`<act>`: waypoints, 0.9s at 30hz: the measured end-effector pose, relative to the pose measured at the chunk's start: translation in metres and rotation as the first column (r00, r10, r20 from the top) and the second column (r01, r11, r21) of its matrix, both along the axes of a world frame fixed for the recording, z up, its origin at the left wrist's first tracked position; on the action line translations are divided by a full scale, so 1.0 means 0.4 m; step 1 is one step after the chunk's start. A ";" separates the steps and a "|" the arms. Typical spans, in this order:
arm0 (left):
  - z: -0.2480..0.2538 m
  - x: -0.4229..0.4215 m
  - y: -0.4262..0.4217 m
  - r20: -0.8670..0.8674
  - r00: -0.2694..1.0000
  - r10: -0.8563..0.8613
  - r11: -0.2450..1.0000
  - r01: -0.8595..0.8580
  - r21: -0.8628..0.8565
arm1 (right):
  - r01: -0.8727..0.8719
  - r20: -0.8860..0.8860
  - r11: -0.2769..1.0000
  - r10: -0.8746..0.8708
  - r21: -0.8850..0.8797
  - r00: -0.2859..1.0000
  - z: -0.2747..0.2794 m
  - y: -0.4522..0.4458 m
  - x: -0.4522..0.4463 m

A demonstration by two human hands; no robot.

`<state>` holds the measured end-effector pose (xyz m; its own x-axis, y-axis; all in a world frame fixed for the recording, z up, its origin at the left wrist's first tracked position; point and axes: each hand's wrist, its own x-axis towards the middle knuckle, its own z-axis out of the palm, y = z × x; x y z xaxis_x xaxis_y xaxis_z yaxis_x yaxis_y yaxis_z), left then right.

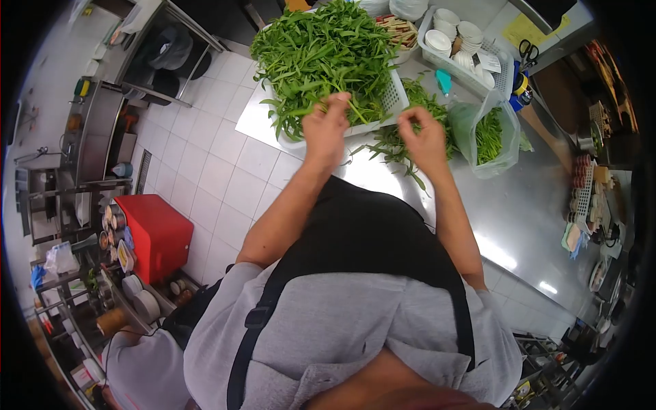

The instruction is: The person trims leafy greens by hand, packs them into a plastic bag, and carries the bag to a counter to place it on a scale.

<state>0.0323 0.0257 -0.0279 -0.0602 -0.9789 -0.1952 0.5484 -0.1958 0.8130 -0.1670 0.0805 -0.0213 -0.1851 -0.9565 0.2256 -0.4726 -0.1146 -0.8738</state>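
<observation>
I have the left hand (326, 131) at the near part of a heap of leafy greens (321, 51) in a white basket (394, 96); from here I can't tell whether it grips any. The right hand (425, 142), fingertips drawn close together, is over loose greens (388, 147) on the steel counter (502, 212). Just right of that hand I see a clear bag (497, 167) of green stems (488, 133); beyond it, a white crate (503, 75) of small bowls (470, 33).
</observation>
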 end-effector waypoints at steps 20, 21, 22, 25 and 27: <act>0.056 0.091 0.004 0.164 0.986 0.022 0.973 0.016 -0.230 | -0.291 -0.252 0.876 0.403 0.384 0.880 0.018 -0.232 0.026; 0.037 0.119 -0.009 0.015 1.000 0.013 0.985 -0.011 -0.174 | -0.261 -0.223 0.876 0.372 0.406 0.901 0.018 -0.231 0.017; 0.032 0.132 -0.017 -0.133 0.991 0.014 0.993 -0.030 -0.117 | -0.288 -0.232 0.886 0.385 0.363 0.893 0.009 -0.224 0.012; 0.026 0.139 -0.021 0.252 0.968 -0.018 0.984 0.062 -0.168 | -0.354 -0.360 0.888 0.446 0.294 0.819 -0.021 -0.217 0.040; 0.038 0.125 -0.014 0.416 0.909 -0.021 0.970 0.119 -0.210 | -0.347 -0.382 0.859 0.486 0.378 0.786 -0.017 -0.218 0.065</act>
